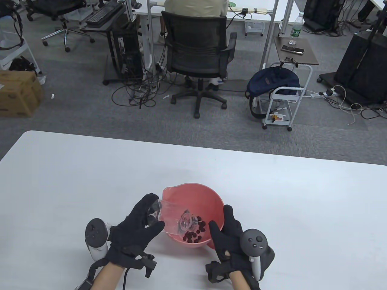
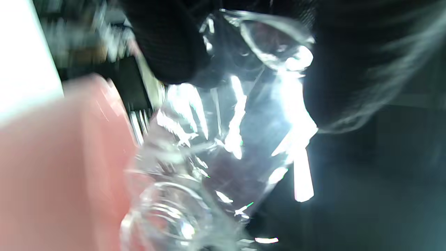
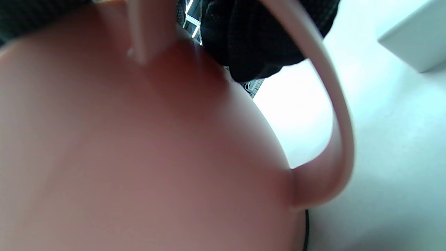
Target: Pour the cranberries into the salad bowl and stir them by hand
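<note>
A pink salad bowl (image 1: pixel 193 196) with a spout and a handle stands on the white table near its front edge. Dark cranberries (image 1: pixel 195 234) lie in a small heap in its bottom. My left hand (image 1: pixel 142 220) grips a clear plastic container (image 1: pixel 172 219), tipped mouth-down over the bowl's left rim. The left wrist view shows the clear container (image 2: pixel 223 146) up close beside the pink bowl wall (image 2: pixel 62 167). My right hand (image 1: pixel 226 229) holds the bowl at its near right rim. In the right wrist view the gloved fingers (image 3: pixel 251 45) curl at the bowl's handle (image 3: pixel 334 139).
The white table (image 1: pixel 90 169) stretches wide to the left, right and behind the bowl. Beyond its far edge are an office chair (image 1: pixel 198 57) with a seated person, a small trolley (image 1: pixel 284 99) with a dark backpack, and a cardboard box (image 1: pixel 18 93).
</note>
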